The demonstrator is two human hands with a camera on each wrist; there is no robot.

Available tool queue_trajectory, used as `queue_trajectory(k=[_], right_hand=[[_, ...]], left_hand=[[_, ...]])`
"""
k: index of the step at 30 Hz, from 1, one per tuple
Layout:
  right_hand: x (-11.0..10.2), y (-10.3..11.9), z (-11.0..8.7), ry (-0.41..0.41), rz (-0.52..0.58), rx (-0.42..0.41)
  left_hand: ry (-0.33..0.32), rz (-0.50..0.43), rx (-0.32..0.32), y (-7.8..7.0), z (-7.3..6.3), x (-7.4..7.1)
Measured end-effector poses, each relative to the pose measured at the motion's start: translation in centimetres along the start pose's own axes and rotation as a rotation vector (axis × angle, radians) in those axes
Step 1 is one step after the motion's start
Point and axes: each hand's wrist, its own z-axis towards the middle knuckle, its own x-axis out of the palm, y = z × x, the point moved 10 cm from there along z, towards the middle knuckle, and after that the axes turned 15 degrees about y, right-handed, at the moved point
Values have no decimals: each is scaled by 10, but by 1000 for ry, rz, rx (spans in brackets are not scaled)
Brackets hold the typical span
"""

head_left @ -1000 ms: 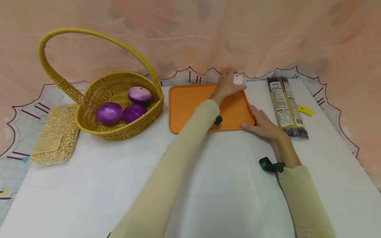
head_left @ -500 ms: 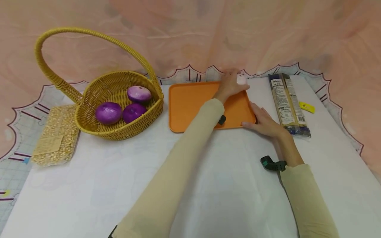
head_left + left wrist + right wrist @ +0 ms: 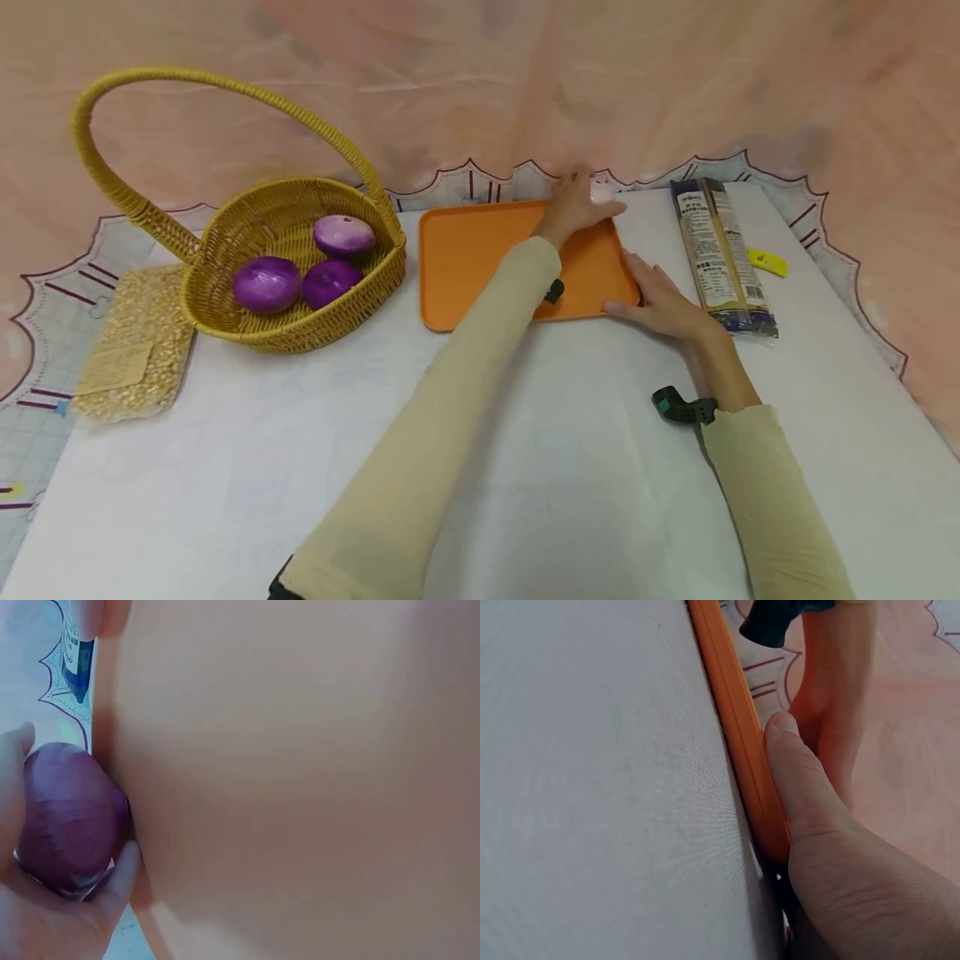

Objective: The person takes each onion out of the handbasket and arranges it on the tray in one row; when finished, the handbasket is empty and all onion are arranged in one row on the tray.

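At the far right corner of an orange tray (image 3: 465, 267), my left hand (image 3: 573, 207) grips a red onion (image 3: 71, 817). In the left wrist view the thumb and fingers lie round the onion, and its pointed end meets the large tan surface beside it. Only a pale bit of that onion shows past the hand in the head view. My right hand (image 3: 663, 304) rests against the tray's near right corner, its thumb along the front edge and its fingers extended along the right side. The right wrist view shows this thumb laid straight against the tray's rim.
On the left stands a yellow wicker basket (image 3: 300, 335) with a tall handle and three purple onions (image 3: 266, 285) inside. A bag of corn kernels (image 3: 142, 333) leans close by it. Right of the tray lie a long blue-and-gold packet (image 3: 708, 250) and a yellow tag (image 3: 768, 262).
Less of the pale onion shows beside my left hand than a second ago. The whole head view has shifted slightly. My right hand stays at the tray's corner.
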Motion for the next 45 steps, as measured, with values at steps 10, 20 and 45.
queue_trajectory(k=[10,20,45], right_hand=[[0,2,4,-4,-12,-19],[-1,8,11,9,-19,-7],[0,2,-2,-13,-31,-8]], left_hand=[[-35,-38,-16,9,-14,-19],[-61,33,223,2,-78,-29],[361,-284,448,60,-215,27]])
